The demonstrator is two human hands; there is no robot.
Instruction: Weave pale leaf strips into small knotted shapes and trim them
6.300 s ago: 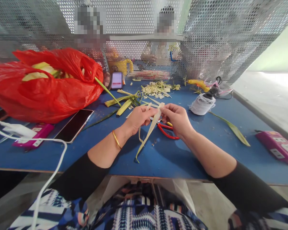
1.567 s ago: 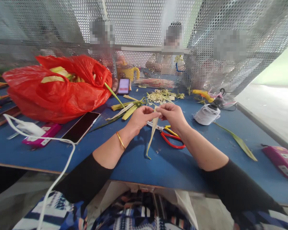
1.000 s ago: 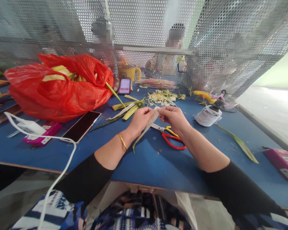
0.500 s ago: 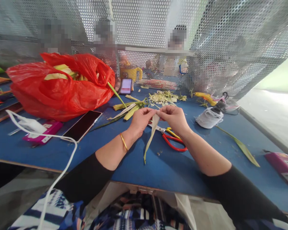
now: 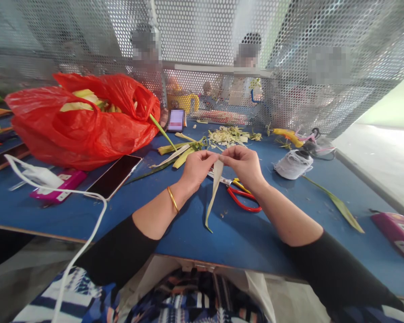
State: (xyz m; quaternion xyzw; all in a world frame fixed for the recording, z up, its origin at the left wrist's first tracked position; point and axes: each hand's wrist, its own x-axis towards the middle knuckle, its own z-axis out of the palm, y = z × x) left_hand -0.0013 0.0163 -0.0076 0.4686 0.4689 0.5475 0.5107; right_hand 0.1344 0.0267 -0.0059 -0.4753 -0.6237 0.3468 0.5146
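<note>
Between the fingertips of both hands I pinch the wide top end of a pale corn husk strip (image 5: 215,190), whose thin greenish tip hangs down over the blue table. My left hand (image 5: 195,169), with a gold bangle on its wrist, grips it from the left, thumb against forefinger. From the right my right hand (image 5: 244,165) pinches the same end; the two hands nearly touch. Red-handled scissors (image 5: 244,199) lie on the table, partly hidden under my right hand. Beyond my hands are several husk leaves (image 5: 182,157) and a heap of pale cut scraps (image 5: 229,136).
A red plastic bag (image 5: 84,121) with husks fills the left back. A dark phone (image 5: 116,176), a magenta box (image 5: 59,186) and a white cable (image 5: 103,215) lie at left. Right are a white thread spool (image 5: 292,164) and a long leaf (image 5: 343,211). A perforated metal screen (image 5: 202,40) stands behind.
The hanging tip of the husk strip has swung slightly to the right. Both hands keep their pinch at nearly the same spot. The view has shifted a little.
</note>
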